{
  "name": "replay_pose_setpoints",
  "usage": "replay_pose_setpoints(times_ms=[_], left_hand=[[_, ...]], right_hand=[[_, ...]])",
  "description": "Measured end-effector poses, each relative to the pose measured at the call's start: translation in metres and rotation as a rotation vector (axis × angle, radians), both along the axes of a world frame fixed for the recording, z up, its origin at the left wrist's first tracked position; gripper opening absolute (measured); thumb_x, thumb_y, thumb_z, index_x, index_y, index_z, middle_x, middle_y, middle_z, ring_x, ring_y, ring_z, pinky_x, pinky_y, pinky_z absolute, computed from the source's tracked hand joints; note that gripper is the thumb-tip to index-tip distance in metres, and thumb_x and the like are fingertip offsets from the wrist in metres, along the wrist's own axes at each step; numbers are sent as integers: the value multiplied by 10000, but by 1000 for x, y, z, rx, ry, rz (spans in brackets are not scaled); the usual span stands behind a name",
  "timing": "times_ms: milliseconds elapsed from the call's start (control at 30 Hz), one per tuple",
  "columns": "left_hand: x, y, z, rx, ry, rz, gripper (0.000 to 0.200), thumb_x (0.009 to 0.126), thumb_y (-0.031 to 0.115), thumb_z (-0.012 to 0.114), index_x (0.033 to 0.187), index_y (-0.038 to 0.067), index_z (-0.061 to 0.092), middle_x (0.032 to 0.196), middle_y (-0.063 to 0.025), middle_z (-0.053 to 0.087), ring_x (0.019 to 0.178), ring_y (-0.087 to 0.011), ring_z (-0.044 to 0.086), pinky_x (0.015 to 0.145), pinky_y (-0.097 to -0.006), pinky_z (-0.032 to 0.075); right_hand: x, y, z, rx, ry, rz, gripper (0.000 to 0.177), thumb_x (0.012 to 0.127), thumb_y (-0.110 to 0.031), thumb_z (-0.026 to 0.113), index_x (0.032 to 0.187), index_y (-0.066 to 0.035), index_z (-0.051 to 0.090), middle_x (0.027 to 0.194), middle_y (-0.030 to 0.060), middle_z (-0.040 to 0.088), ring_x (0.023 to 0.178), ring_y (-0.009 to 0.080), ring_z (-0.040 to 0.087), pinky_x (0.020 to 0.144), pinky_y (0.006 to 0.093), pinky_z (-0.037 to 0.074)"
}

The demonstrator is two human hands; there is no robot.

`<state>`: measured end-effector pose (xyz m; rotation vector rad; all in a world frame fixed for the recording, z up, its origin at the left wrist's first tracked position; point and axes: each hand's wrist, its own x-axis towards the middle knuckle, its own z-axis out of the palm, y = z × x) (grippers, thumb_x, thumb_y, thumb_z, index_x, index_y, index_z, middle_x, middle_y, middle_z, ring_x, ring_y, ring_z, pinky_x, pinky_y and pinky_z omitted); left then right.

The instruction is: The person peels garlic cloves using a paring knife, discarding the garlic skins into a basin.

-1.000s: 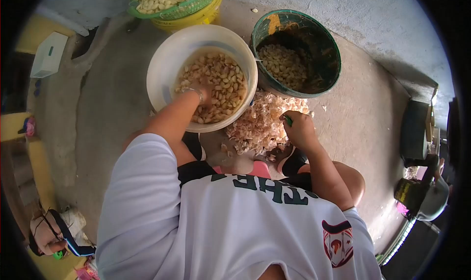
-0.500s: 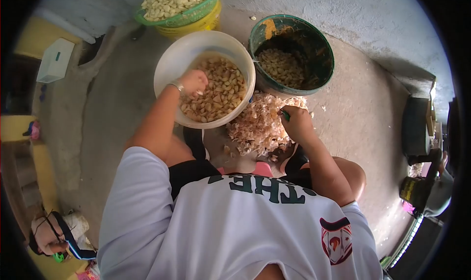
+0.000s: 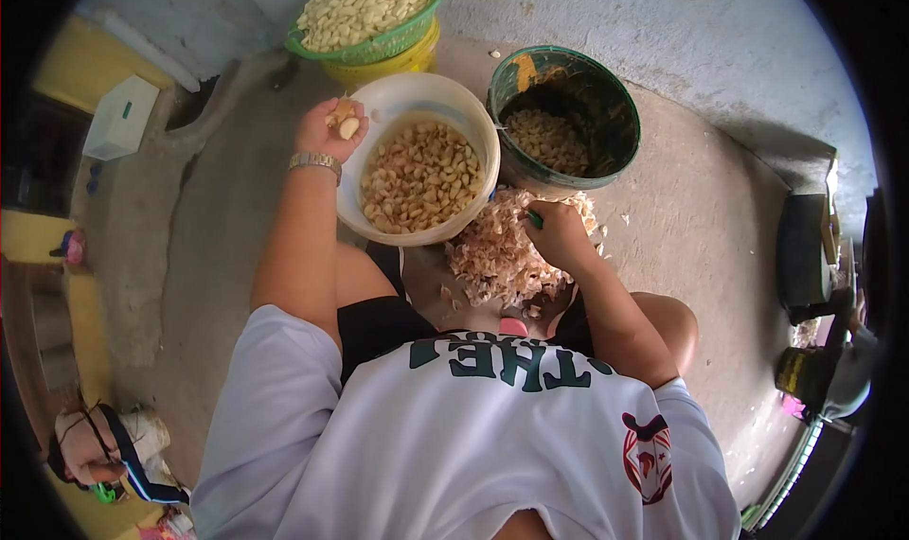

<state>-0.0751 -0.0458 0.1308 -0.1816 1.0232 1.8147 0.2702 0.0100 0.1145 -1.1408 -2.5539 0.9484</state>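
Note:
My left hand, with a metal-band watch at the wrist, is raised over the left rim of a white bucket. Its fingers are closed around a few garlic cloves. Unpeeled-looking cloves lie in water inside the bucket. My right hand is closed on a small green-handled tool, whose far end I cannot make out. It hovers above a heap of papery garlic skins. Behind that heap, a dark green bucket holds more cloves.
A green basket of pale peeled cloves sits on a yellow container at the back. A wall runs behind. A white box stands far left. Another person is at lower left, and one more at the right edge.
My left hand has come up out of the white bucket and moved left, now with cloves in it. My right hand has shifted slightly left over the skins. The view has tilted a little.

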Motion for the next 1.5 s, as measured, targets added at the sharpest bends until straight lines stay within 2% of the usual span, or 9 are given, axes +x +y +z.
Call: replay_pose_setpoints(times_ms=[267, 367, 533, 667, 800, 1033, 1233, 1267, 1500], left_hand=[[50, 20, 24, 64, -92, -221, 230, 826, 139, 455, 1037, 48, 466, 967, -119, 513, 783, -222, 531, 508, -231, 463], [71, 22, 16, 134, -91, -459, 214, 825, 162, 467, 1016, 67, 488, 938, -87, 515, 717, -173, 523, 471, -195, 428], [135, 23, 18, 45, -212, -701, 211, 798, 191, 515, 976, 78, 510, 911, -66, 518, 691, -140, 519, 450, -172, 415], [176, 23, -3, 43, -222, -792, 205, 808, 230, 492, 964, 103, 533, 886, -40, 559, 735, -135, 558, 479, -195, 445], [200, 28, -23, 46, -227, -801, 190, 829, 240, 455, 937, 111, 542, 811, -4, 573, 701, -113, 561, 527, -238, 474], [194, 36, -29, 9, -196, -898, 175, 818, 269, 482, 834, 108, 551, 713, 3, 567, 614, -105, 546, 516, -245, 453], [202, 34, -36, -114, -194, -875, 129, 787, 245, 521, 767, 121, 546, 681, 10, 557, 585, -102, 535, 505, -238, 440], [201, 35, -37, -137, -187, -859, 128, 786, 244, 522, 769, 120, 547, 686, 10, 557, 587, -101, 533, 502, -236, 438], [199, 38, -36, -87, -89, -945, 144, 796, 249, 511, 800, 108, 544, 731, -10, 561, 574, -95, 506, 438, -199, 382]], right_hand=[[10, 16, -16, -311, 73, -89, 244, 789, -221, 518, 805, 23, 518, 583, 51, 532, 482, 99, 476, 436, 241, 389], [9, 11, 14, -605, 229, -252, 338, 761, -276, 533, 857, 47, 520, 659, 149, 563, 627, 233, 557, 570, 327, 430], [12, 12, 24, -608, 455, -347, 180, 760, -150, 561, 858, -4, 527, 681, 73, 561, 642, 95, 513, 576, 235, 417], [6, 9, 25, -469, 752, -306, 183, 708, -81, 614, 862, -13, 543, 775, 66, 571, 695, 115, 537, 641, 254, 438], [9, 13, 31, 11, 534, -72, 259, 684, -9, 608, 938, -22, 559, 809, 87, 575, 760, 163, 560, 672, 255, 439], [6, 21, 19, 45, 520, -31, 220, 643, -50, 628, 858, -23, 588, 788, 134, 569, 681, 295, 572, 603, 325, 459], [6, 18, 15, -59, 397, -79, 178, 680, -59, 616, 853, -26, 591, 772, 134, 575, 674, 293, 573, 582, 322, 457], [6, 18, 19, -52, 348, -41, 163, 721, -73, 610, 866, -5, 586, 772, 125, 591, 699, 217, 584, 628, 276, 452], [7, 21, 13, -191, 525, -202, 127, 736, -4, 578, 863, -2, 576, 770, 89, 597, 734, 149, 567, 669, 247, 439]])
